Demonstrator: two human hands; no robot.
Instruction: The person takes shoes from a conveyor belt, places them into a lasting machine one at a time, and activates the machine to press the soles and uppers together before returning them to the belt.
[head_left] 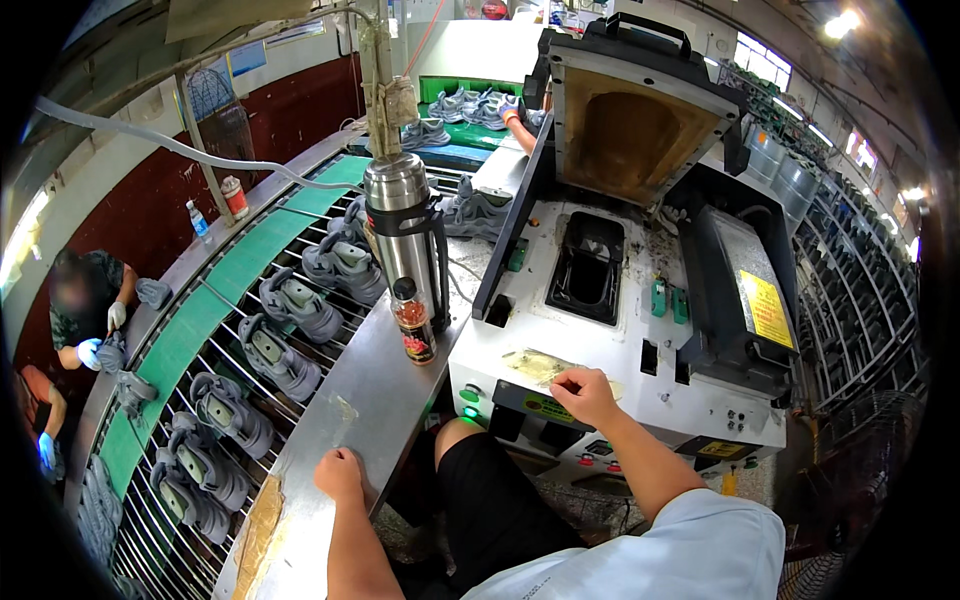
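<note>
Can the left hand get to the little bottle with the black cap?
Probably yes: the left hand is over the metal table where the bottle stands, and nothing seems to block the way between them.

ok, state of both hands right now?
Left hand: curled closed at the metal table, nothing visible in it.
Right hand: curled closed over the white machine, nothing visible in it.

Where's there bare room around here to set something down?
Mostly bare metal bench shows between your left hand and the small bottle. The green belt has open stretches left of the grey shoes. It's crowded on the roller rack and beside the steel flask.
</note>
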